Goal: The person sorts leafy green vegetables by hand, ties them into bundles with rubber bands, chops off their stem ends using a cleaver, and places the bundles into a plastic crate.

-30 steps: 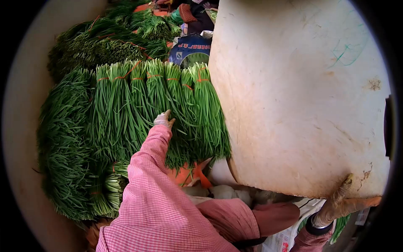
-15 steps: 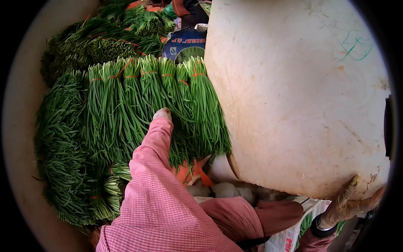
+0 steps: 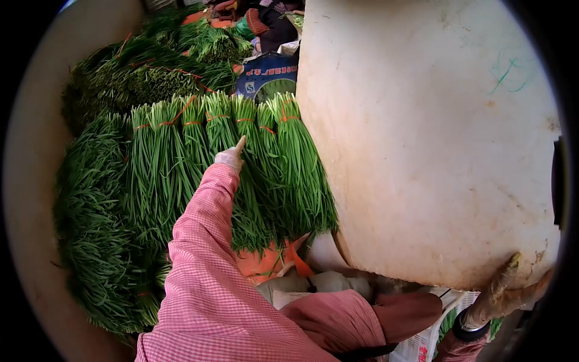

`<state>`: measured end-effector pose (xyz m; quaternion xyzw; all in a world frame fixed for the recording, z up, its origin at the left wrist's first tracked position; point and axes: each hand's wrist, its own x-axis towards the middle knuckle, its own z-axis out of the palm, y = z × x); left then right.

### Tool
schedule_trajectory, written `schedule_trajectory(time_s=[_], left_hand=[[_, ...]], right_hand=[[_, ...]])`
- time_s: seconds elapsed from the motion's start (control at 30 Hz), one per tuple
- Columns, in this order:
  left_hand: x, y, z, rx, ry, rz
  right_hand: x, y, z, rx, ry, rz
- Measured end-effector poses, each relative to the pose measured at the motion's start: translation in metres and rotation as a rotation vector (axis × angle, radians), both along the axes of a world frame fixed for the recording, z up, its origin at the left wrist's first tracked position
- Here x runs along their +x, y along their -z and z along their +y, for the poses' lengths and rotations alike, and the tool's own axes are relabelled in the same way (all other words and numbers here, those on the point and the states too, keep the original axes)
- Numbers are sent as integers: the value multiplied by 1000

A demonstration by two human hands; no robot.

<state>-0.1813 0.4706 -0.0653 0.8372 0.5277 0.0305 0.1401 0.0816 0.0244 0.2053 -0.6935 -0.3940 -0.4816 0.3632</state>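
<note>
The left hand [image 3: 230, 157], in a thin pale glove below a pink checked sleeve [image 3: 205, 223], is at the centre of the frame, over the orange-red-banded bundles of long, narrow green leaves [image 3: 169, 157]. One digit points up and to the right; the others are folded or hidden, so I cannot tell whether it has hold of any leaves. At the lower right, the right hand [image 3: 497, 298] has thumb and finger spread wide at the edge of a large, pale, brown-stained board [image 3: 422, 151]; whether it grips or merely braces there, I cannot tell. Handling such leaves probably calls for a light touch: fingers laid along the strands, any pressure placed nearer the bands, where the stalks look firmest, and the board held clear of the blades. The bundles lie side by side from left of centre to the board's slanting left edge, pale cut ends uppermost, bands just below, fresh-looking mid-green blades fanning loosely down toward an orange sheet [image 3: 259, 262].
</note>
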Motion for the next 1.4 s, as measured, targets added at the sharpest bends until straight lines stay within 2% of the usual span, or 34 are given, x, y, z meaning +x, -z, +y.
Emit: schedule_trajectory(time_s=[0.07, 0.1, 0.17, 0.27, 0.33, 0.37, 0.4, 0.47, 0.5, 0.57, 0.67, 0.73, 0.77, 0.8, 0.87, 0.93, 1.0, 1.03, 1.1, 1.13, 1.17, 1.2, 1.27, 1.33, 1.4], left_hand=[[2, 36, 37, -140, 80, 173], [7, 38, 40, -216, 110, 232], [12, 51, 35, -306, 79, 195], [2, 86, -7, -233, -42, -118], [-4, 107, -25, -25, -56, -412], [-5, 112, -24, 67, -41, -475], [7, 48, -40, -99, -138, -450], [25, 20, -25, -128, -103, -88], [28, 33, -11, -127, -104, -88], [36, 67, 22, -149, 58, 44], [57, 56, 21, -174, 128, 279], [56, 61, -5, -821, -52, -74], [63, 30, -35, -1149, 212, 41], [70, 18, -45, -1146, 221, 45], [83, 13, -60, -1207, 555, -138], [123, 18, -42, -722, -95, -490], [147, -9, -33, -740, -608, -810], [162, -6, -26, -742, -709, -623], [182, 25, -16, -801, -591, -185], [194, 68, -8, -803, -566, -34], [204, 55, -35, -671, -739, 2], [212, 72, -46, -519, -784, 9], [211, 61, -48, -527, -777, 12], [185, 72, -18, -936, -597, -206], [166, 58, -14, -737, -588, -186]], right_hand=[[-4, -3, 3, 15, 9, 66], [-3, -6, 2, -11, 14, 21], [-2, -7, 0, -50, 25, -18], [-2, 0, 1, -41, 56, 9], [-2, 5, 2, 64, -51, 51], [-2, 8, 1, 96, -84, 66], [-3, 8, -3, 52, 22, 94], [1, 5, -13, 3, 127, 123], [12, 3, -21, -5, 92, 67], [13, 3, -18, -3, 62, 1], [-4, 5, -1, 73, 70, 29], [-2, 6, -5, 76, 82, 15], [1, 7, -8, 79, 90, 10], [5, 9, -17, 81, 83, 35], [8, 9, -22, 67, 76, 51], [3, 6, -19, 40, 31, 57], [-2, 2, -11, 30, 115, 6], [-4, -1, -7, 29, 161, -24], [-8, -8, 0, -4, 244, -81], [-11, -10, 3, -20, 270, -100], [-15, -13, 6, -35, 296, -120], [-18, -14, 10, -67, 318, -131], [-19, -16, 13, -93, 358, -154], [-19, -16, 13, -143, 327, -197], [-17, -17, 14, -154, 344, -208]])
